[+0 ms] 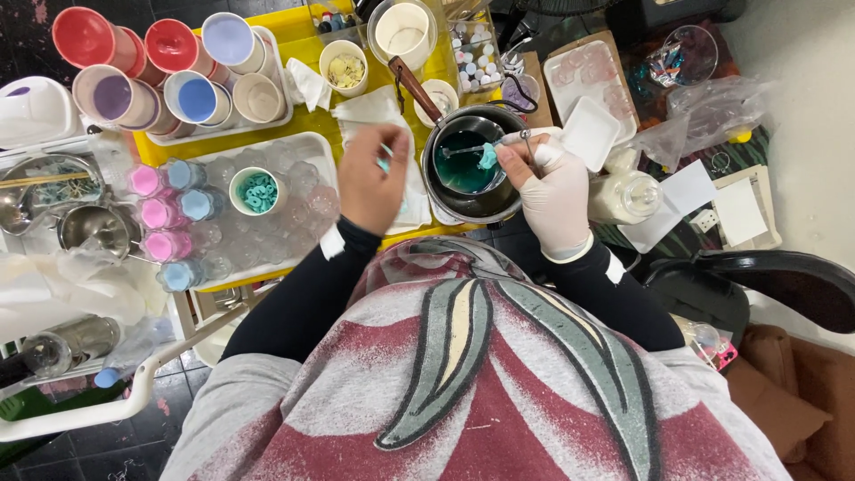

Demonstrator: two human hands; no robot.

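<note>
Nearest the camera is the person's lap, covered by a grey and maroon cloth with a leaf pattern (463, 374), with both black sleeves reaching forward over it.

The left hand (372, 178) is bare, its fingers curled loosely round a small teal piece (384, 164) that shows just at the fingertips; it hovers over a white paper towel (374, 111) lying on the yellow counter (303, 36). Left of this hand stands a clear tray (312, 147) of small glass jars, some filled pink and blue, with a white cup of teal pieces (258, 191) among them. Further left of that sit metal pitchers (93, 227).

The right hand (554, 191), in a white glove, is closed in a pinch on metal tweezers (485, 148) that reach left across a dark metal pot (472, 165). A small teal wax shape (488, 157) is clamped at the tweezers, just above the teal liquid in the pot, directly between the two hands. Just right of the gloved hand are a small white square dish (590, 132) and a clear glass jar (628, 196) on its side.

Beyond the left hand is a tray of coloured cups (169, 76) in red, purple, blue and beige. Beyond the pot's brown handle stand a white bucket (403, 31) and a small cup of pale flakes (344, 67).
</note>
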